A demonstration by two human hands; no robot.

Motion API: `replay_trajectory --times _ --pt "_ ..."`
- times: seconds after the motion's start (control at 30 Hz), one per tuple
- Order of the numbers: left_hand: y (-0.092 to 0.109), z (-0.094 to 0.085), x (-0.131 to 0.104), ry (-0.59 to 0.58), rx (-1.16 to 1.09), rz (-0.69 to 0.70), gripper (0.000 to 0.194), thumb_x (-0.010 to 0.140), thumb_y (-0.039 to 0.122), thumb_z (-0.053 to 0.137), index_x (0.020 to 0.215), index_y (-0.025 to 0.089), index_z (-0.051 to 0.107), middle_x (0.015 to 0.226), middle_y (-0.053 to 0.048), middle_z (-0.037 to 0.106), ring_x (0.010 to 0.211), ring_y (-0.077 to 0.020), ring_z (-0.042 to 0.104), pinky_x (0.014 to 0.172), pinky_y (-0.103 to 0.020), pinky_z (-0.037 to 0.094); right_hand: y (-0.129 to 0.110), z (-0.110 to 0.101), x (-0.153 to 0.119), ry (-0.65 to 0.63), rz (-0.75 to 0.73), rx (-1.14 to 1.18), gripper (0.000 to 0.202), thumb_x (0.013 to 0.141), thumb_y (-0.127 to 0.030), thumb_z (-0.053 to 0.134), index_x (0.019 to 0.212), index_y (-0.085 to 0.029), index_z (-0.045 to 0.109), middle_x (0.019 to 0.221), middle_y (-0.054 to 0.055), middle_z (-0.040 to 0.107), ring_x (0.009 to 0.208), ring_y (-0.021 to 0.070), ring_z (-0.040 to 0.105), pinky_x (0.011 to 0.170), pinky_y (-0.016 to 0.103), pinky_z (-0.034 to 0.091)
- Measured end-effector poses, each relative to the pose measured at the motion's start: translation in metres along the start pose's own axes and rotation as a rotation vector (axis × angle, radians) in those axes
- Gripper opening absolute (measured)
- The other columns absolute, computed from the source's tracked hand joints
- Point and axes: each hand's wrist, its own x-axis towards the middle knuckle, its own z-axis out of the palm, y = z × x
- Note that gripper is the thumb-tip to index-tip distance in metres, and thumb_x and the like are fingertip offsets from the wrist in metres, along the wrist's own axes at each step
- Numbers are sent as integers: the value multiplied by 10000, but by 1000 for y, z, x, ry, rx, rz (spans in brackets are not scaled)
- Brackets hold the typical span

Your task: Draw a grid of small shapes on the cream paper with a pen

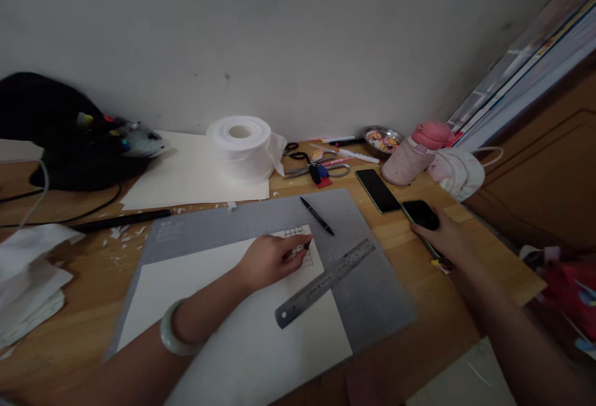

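Observation:
My left hand (270,260), with a pale bangle on the wrist, rests on a large white sheet of paper (205,294). Its thumb and forefinger are pinched around a small black piece (307,245), too small to name. Beneath those fingers is a drawn grid (294,232) with small figures at the paper's corner. At the right, my right hand (442,238) is wrapped round a phone (419,213) with a dark screen. A steel ruler (326,282) lies aslant across the sheet's right edge. Beyond it a black pen (316,215) lies on the grey cutting mat (372,288).
A second phone (378,190) lies behind my right hand. Along the wall stand a paper roll (241,151), scissors (316,169), markers (358,156), a metal bowl (382,140) and a pink bottle (412,154). Paper scraps, crumpled tissue (32,275) and a black bag (60,126) occupy the left.

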Motion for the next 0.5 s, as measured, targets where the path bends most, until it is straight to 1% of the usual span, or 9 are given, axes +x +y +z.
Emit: replay_trajectory --times 0.07,0.13,0.2,0.3,0.4,0.5 --pt "0 -1 0 -7 3 0 327 861 294 481 1135 204 635 513 29 603 473 -107 546 502 -196 339 -7 1 3 -24 25 -20 751 730 -539 565 1336 -118 426 1150 203 629 1002 368 620 788 440 479" --pt "0 -1 0 -13 6 3 333 856 298 482 1140 207 630 519 31 604 484 -107 551 510 -195 347 -9 1 3 -24 20 -34 774 735 -534 565 1365 -122 387 1170 214 614 1017 380 612 798 454 473" --pt "0 -1 0 -16 3 10 336 854 298 477 1141 209 626 518 33 601 487 -107 550 508 -192 347 -5 3 2 -25 25 -12 830 726 -547 571 1383 -93 346 1197 241 590 1039 389 600 802 463 473" --pt "0 -1 0 -7 -6 20 337 855 290 468 1141 208 625 507 36 591 474 -108 539 496 -194 338 5 6 -1 -3 54 121 978 678 -598 599 1407 -41 259 1276 278 521 1124 380 556 840 455 474" --pt "0 -1 1 6 -15 25 337 851 288 470 1137 207 630 488 42 569 455 -106 520 487 -196 326 12 9 -2 3 93 229 997 640 -597 632 1397 -55 274 1279 265 525 1132 357 557 863 447 475" --pt "1 -2 1 -2 -27 21 337 844 280 477 1132 203 634 465 52 540 433 -99 493 477 -192 316 9 10 2 -4 109 197 935 632 -547 654 1363 -57 338 1266 257 539 1130 359 557 888 455 459"
